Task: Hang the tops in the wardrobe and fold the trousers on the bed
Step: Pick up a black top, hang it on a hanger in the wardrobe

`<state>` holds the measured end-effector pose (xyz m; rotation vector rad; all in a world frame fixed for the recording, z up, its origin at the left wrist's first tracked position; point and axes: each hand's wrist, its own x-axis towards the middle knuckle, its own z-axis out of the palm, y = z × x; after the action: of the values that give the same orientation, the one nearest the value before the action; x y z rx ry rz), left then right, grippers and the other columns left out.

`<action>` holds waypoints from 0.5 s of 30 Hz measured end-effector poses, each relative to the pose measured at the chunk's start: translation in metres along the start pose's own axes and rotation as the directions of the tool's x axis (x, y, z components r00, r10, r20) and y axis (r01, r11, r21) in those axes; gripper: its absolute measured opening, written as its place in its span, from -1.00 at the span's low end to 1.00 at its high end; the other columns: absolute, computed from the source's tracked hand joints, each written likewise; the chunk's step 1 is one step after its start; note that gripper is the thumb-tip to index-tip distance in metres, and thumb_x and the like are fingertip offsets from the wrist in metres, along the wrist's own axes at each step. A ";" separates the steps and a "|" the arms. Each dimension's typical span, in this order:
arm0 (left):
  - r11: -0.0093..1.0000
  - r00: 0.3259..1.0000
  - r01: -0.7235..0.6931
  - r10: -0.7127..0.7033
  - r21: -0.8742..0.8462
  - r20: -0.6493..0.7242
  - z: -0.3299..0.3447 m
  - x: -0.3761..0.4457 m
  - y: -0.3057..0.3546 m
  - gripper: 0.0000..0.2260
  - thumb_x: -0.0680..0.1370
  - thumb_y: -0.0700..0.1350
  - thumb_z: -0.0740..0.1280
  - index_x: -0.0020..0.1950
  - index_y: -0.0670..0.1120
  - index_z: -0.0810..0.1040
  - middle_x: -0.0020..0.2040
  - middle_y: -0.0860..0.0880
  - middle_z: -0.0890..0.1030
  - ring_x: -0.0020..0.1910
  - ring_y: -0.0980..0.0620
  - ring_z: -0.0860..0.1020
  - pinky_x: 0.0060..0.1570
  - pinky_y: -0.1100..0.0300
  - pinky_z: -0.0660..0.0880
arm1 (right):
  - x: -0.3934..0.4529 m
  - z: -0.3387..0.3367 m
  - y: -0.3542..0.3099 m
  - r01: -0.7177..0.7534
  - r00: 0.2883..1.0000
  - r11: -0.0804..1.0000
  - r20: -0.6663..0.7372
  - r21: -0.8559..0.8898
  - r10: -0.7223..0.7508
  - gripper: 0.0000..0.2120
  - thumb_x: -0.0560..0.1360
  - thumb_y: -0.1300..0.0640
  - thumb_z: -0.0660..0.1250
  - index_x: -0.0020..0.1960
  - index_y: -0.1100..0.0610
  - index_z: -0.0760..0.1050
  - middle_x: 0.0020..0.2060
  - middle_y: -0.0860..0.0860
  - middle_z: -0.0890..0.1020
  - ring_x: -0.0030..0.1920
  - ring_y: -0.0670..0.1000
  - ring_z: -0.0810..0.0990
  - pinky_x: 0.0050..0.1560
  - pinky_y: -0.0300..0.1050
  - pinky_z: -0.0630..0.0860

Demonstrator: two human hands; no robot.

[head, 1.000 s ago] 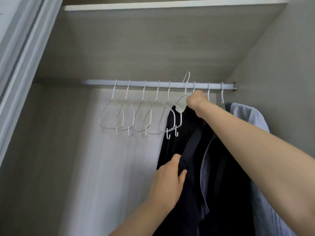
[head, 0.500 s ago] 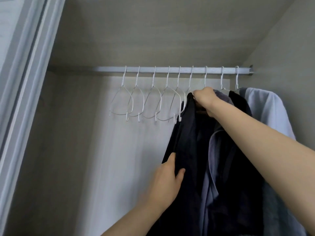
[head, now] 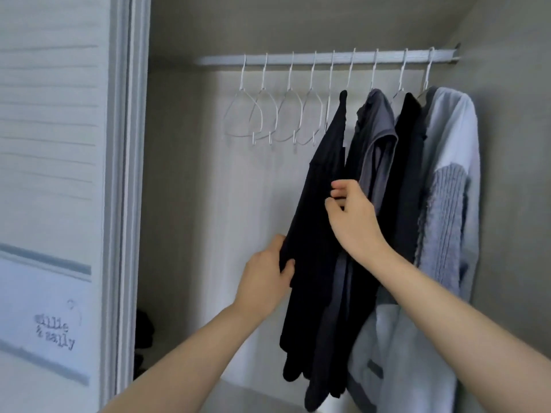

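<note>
Open wardrobe (head: 185,204) filling the view, pale back panel, sliding door (head: 53,174) at the left with small printed lettering low down. Across the top, a pale rail (head: 325,58) running left to right, carrying a row of white wire hangers (head: 268,114): bare ones bunched at the left, loaded ones at the right. Far right, a light blue shirt (head: 453,138) with a grey ribbed knit sleeve over it; next left a black top (head: 408,144), then a grey top (head: 378,129), and leftmost of the loaded group a dark navy top (head: 322,204), hanging long axis vertical, hook on the rail, body swung slightly left at the bottom. Something dark low in the left corner of the wardrobe, too dim to name. Navy top directly ahead of both hands and between them: left hand (head: 265,278) at its lower left edge, fingers curled round the fabric, thumb in front, holding the hem side; right hand (head: 351,216) higher, at the right edge about mid-length, thumb and fingertips narrowed to a pinch on or just at the cloth, contact not fully clear. Both forearms reaching up and forward from the near bottom, right arm extended further. Judged step: straightening the just-hung navy top; likely next, a downward smoothing along the vertical axis, then release. No trousers or bed in view.
</note>
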<state>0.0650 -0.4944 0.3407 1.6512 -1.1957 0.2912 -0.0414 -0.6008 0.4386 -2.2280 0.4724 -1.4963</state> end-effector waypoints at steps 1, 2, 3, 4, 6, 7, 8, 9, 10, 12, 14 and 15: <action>1.000 1.000 0.026 -0.026 0.001 0.004 -0.003 -0.012 -0.004 -0.88 0.61 -0.15 0.24 0.12 0.01 0.42 -0.19 0.08 0.61 -0.28 0.09 0.60 -0.32 0.26 0.49 | -0.019 0.004 0.000 -0.001 0.999 1.000 0.039 -0.011 0.001 -0.69 0.58 0.20 0.21 0.31 0.13 0.37 0.13 -0.02 0.50 0.10 -0.07 0.50 0.08 -0.25 0.41; 0.998 0.998 0.059 -0.059 0.005 0.008 -0.006 -0.024 -0.009 -0.85 0.61 -0.15 0.23 0.16 0.03 0.42 -0.14 0.07 0.62 -0.27 0.07 0.62 -0.34 0.26 0.48 | -0.037 0.007 0.000 -0.001 0.997 1.000 0.083 -0.017 0.003 -0.68 0.58 0.20 0.21 0.33 0.12 0.36 0.16 -0.02 0.49 0.14 -0.08 0.48 0.11 -0.27 0.39; 0.996 0.996 0.089 -0.089 0.012 0.013 -0.012 -0.042 -0.014 -0.82 0.61 -0.14 0.22 0.19 0.06 0.41 -0.10 0.09 0.63 -0.26 0.07 0.64 -0.37 0.28 0.46 | -0.060 0.010 -0.003 -0.010 0.991 1.000 0.132 -0.015 0.012 -0.67 0.59 0.19 0.21 0.34 0.11 0.35 0.19 -0.04 0.48 0.18 -0.10 0.46 0.11 -0.32 0.36; 0.994 0.994 0.107 -0.107 0.015 0.016 -0.015 -0.051 -0.017 -0.80 0.61 -0.13 0.21 0.21 0.07 0.41 -0.08 0.11 0.62 -0.26 0.09 0.64 -0.40 0.31 0.43 | -0.074 0.011 -0.003 0.000 0.986 1.000 0.168 -0.017 0.003 -0.67 0.59 0.18 0.20 0.35 0.09 0.33 0.21 -0.06 0.48 0.22 -0.12 0.44 0.10 -0.39 0.33; 0.986 0.986 0.168 -0.169 0.016 0.008 -0.032 -0.083 -0.020 -0.79 0.61 -0.12 0.20 0.23 0.08 0.41 -0.08 0.13 0.62 -0.29 0.14 0.64 -0.36 0.27 0.50 | -0.111 0.014 -0.009 0.006 0.967 1.000 0.254 0.001 -0.006 -0.65 0.60 0.15 0.19 0.37 0.05 0.30 0.23 -0.11 0.46 0.26 -0.16 0.40 0.05 -0.47 0.28; 0.979 0.979 0.205 -0.205 -0.002 -0.007 -0.044 -0.102 -0.020 -0.80 0.61 -0.13 0.21 0.22 0.07 0.43 -0.09 0.11 0.62 -0.31 0.16 0.63 -0.28 0.18 0.56 | -0.130 0.016 -0.012 0.012 0.956 1.000 0.292 0.017 -0.016 -0.65 0.60 0.14 0.19 0.37 0.03 0.29 0.23 -0.13 0.46 0.27 -0.17 0.40 0.05 -0.48 0.27; 0.972 0.971 0.235 -0.235 -0.010 -0.031 -0.054 -0.118 -0.023 -0.80 0.61 -0.14 0.22 0.21 0.06 0.44 -0.11 0.08 0.62 -0.33 0.17 0.62 -0.22 0.11 0.58 | -0.145 0.019 -0.016 0.020 0.945 0.999 0.327 0.032 -0.030 -0.65 0.60 0.12 0.18 0.38 0.01 0.28 0.23 -0.14 0.45 0.26 -0.18 0.39 0.06 -0.47 0.27; 0.963 0.961 0.271 -0.270 0.007 -0.055 -0.068 -0.139 -0.024 -0.80 0.61 -0.15 0.23 0.21 0.04 0.45 -0.12 0.07 0.63 -0.33 0.18 0.61 -0.21 0.12 0.58 | -0.163 0.024 -0.022 0.024 0.929 0.998 0.368 0.056 -0.043 -0.65 0.60 0.11 0.18 0.38 0.00 0.28 0.22 -0.16 0.45 0.24 -0.20 0.39 0.06 -0.48 0.27; 0.955 0.953 0.295 -0.292 0.034 -0.077 -0.079 -0.158 -0.027 -0.80 0.61 -0.16 0.24 0.20 0.04 0.45 -0.14 0.07 0.63 -0.33 0.18 0.60 -0.21 0.16 0.56 | -0.178 0.028 -0.026 0.032 0.913 0.996 0.403 0.078 -0.060 -0.65 0.60 0.10 0.18 0.37 -0.01 0.28 0.21 -0.18 0.45 0.22 -0.23 0.39 0.05 -0.48 0.28; 0.929 0.929 0.359 -0.347 0.089 -0.128 -0.103 -0.209 -0.032 -0.80 0.61 -0.15 0.24 0.20 0.07 0.44 -0.18 0.08 0.64 -0.31 0.14 0.61 -0.16 0.15 0.55 | -0.211 0.043 -0.037 0.054 0.866 0.991 0.487 0.123 -0.108 -0.65 0.60 0.08 0.18 0.37 -0.03 0.28 0.20 -0.19 0.45 0.15 -0.24 0.41 0.02 -0.46 0.32; 0.872 0.877 0.471 -0.447 0.132 -0.179 -0.128 -0.264 -0.033 -0.80 0.62 -0.11 0.24 0.21 0.11 0.43 -0.15 0.09 0.65 -0.28 0.13 0.63 -0.08 0.09 0.57 | -0.246 0.060 -0.050 0.074 0.804 0.980 0.570 0.182 -0.167 -0.66 0.60 0.08 0.18 0.37 -0.01 0.29 0.16 -0.17 0.47 0.12 -0.19 0.43 -0.01 -0.47 0.31; 0.829 0.838 0.537 -0.500 0.160 -0.218 -0.140 -0.296 -0.030 -0.80 0.62 -0.10 0.24 0.22 0.11 0.43 -0.13 0.09 0.64 -0.26 0.13 0.64 -0.05 0.06 0.57 | -0.266 0.069 -0.058 0.077 0.768 0.969 0.606 0.233 -0.207 -0.66 0.60 0.10 0.19 0.36 0.02 0.31 0.12 -0.15 0.49 0.12 -0.15 0.45 -0.01 -0.50 0.29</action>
<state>-0.0029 -0.2138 0.1841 2.0285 -0.5602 0.2102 -0.0716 -0.4097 0.2354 -2.4554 -0.0618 -0.7197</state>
